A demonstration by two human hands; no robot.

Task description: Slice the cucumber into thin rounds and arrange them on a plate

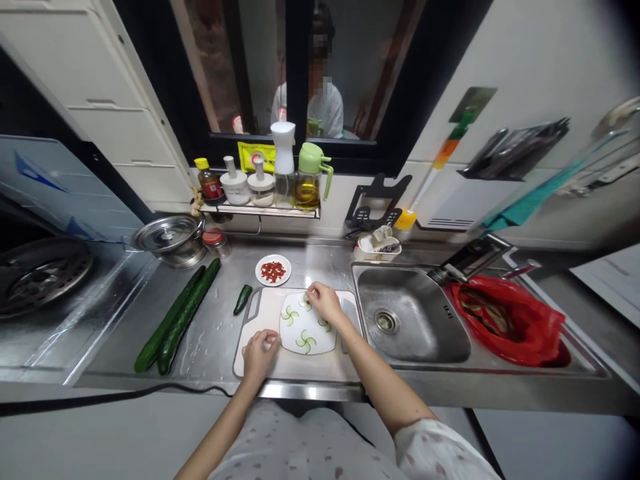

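Note:
On a pale cutting board (320, 371) lies a white plate (304, 324) with rounded sides. Thin green-edged cucumber slices (306, 343) form several pinwheels on it. My right hand (326, 304) reaches over the plate's far side, its fingertips pinched on a cucumber slice at the top pinwheel. Beside the plate's left edge, my left hand (259, 355) is closed, thumb and fingers together; whatever they hold is too small to make out. A short cucumber piece (243, 300) rests left of the board. Part of the right-hand pinwheel is hidden by my right hand and forearm.
Two long cucumbers (183, 320) lie on the left counter, near a lidded steel pot (173, 237). A small dish (273, 270) of chopped red pieces stands behind the board. The sink (415, 320) and a red plastic bag (510, 320) are on the right. Seasoning bottles (285, 173) line a shelf.

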